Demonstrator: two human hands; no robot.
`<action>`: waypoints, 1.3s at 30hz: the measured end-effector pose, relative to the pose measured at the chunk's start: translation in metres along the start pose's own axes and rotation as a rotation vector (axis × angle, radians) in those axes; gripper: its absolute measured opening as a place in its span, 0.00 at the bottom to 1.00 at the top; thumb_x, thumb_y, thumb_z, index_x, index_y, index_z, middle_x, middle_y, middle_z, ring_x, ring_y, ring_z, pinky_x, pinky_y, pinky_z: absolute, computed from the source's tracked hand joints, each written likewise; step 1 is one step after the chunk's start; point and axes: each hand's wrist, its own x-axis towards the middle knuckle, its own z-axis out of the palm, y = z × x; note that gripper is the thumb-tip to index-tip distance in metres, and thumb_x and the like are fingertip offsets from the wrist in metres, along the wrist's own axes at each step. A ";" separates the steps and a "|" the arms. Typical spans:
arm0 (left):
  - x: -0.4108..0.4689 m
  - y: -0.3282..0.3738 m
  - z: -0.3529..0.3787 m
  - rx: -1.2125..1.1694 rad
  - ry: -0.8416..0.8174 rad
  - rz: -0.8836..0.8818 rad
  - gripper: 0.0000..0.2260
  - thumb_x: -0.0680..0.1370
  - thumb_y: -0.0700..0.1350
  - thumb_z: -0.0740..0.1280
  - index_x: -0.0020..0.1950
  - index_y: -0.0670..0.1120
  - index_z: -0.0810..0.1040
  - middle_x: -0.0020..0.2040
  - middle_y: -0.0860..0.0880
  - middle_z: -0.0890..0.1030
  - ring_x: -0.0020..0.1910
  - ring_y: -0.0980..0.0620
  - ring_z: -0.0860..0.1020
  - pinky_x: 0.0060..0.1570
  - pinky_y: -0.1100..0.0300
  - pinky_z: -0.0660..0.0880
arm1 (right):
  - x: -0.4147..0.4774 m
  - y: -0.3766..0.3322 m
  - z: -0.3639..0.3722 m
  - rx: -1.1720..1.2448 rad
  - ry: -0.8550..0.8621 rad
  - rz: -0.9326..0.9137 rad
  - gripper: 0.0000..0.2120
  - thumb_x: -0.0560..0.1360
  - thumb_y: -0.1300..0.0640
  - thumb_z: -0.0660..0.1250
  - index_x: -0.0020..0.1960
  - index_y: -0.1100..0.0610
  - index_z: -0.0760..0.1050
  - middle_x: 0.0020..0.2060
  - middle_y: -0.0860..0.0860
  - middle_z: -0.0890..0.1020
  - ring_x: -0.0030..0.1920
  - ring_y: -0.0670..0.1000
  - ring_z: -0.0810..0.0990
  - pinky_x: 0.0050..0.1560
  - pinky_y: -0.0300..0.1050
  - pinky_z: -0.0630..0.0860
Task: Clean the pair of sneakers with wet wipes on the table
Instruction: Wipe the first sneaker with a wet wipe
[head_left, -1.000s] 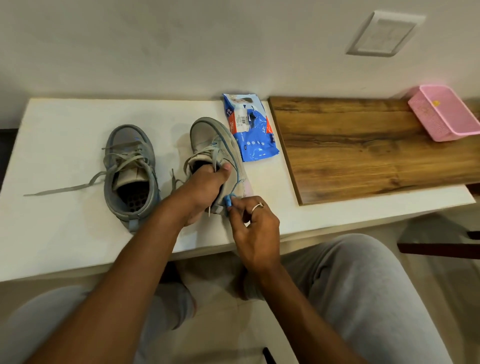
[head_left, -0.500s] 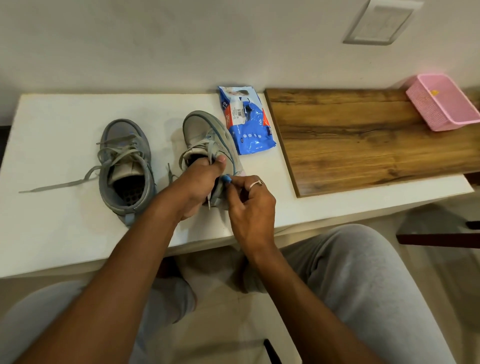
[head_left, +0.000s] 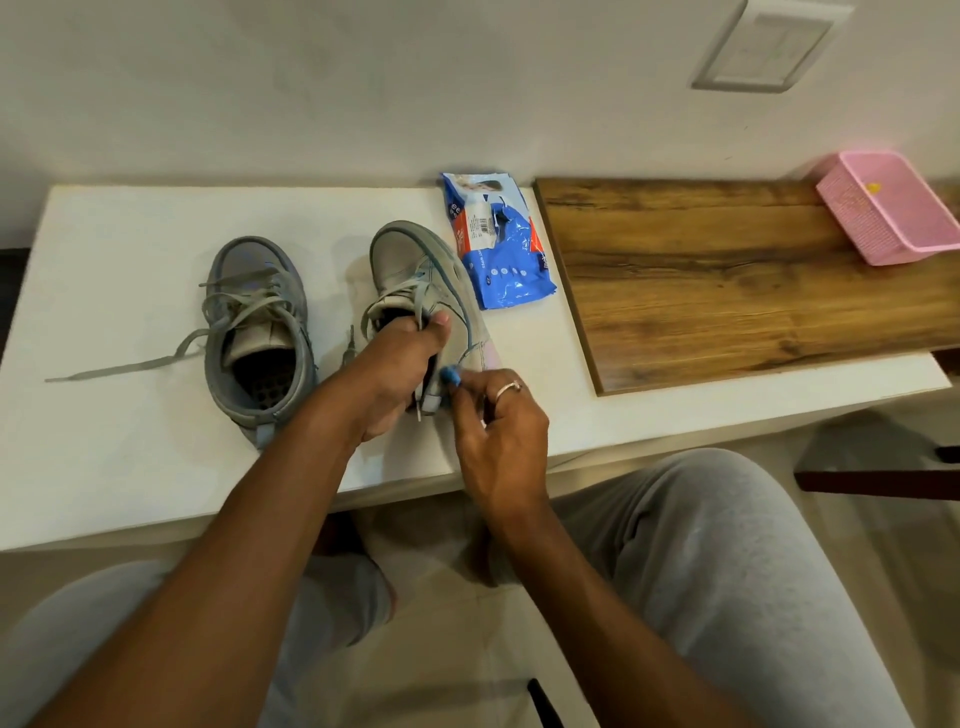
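From the head view, your left grip (head_left: 400, 364) is closed around the collar of the right-hand sneaker (head_left: 415, 260), fingers inside the opening, tilting it near the desk's (head_left: 130, 234) front edge. Your right grip (head_left: 493, 415) pinches a small blue wad (head_left: 451, 375), presumably a wipe, against that shoe's heel side. The left-hand sneaker (head_left: 254, 322) stands apart with its laces trailing, no hand on it. The wet wipes pack (head_left: 498, 249) lies just beyond. I judge you're mid-way through one shoe, with the other left to do.
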 end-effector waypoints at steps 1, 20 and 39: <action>0.001 0.000 0.000 0.005 -0.004 -0.005 0.23 0.75 0.61 0.61 0.65 0.50 0.73 0.58 0.46 0.80 0.59 0.44 0.77 0.58 0.40 0.74 | -0.007 -0.001 0.000 -0.009 -0.023 -0.022 0.11 0.78 0.51 0.64 0.53 0.56 0.81 0.47 0.48 0.81 0.48 0.45 0.78 0.47 0.44 0.79; 0.000 -0.001 0.003 -0.069 0.004 -0.008 0.15 0.81 0.54 0.58 0.65 0.49 0.72 0.59 0.46 0.79 0.59 0.45 0.78 0.58 0.41 0.75 | 0.019 0.003 -0.003 -0.115 0.034 -0.135 0.08 0.78 0.57 0.67 0.55 0.56 0.82 0.46 0.49 0.81 0.47 0.47 0.78 0.48 0.46 0.78; -0.003 0.002 0.005 -0.057 0.009 -0.003 0.20 0.82 0.52 0.58 0.72 0.49 0.66 0.66 0.48 0.75 0.64 0.47 0.74 0.65 0.46 0.71 | 0.035 -0.003 -0.010 -0.115 0.052 0.108 0.09 0.78 0.52 0.66 0.54 0.54 0.82 0.45 0.47 0.81 0.43 0.44 0.78 0.44 0.42 0.79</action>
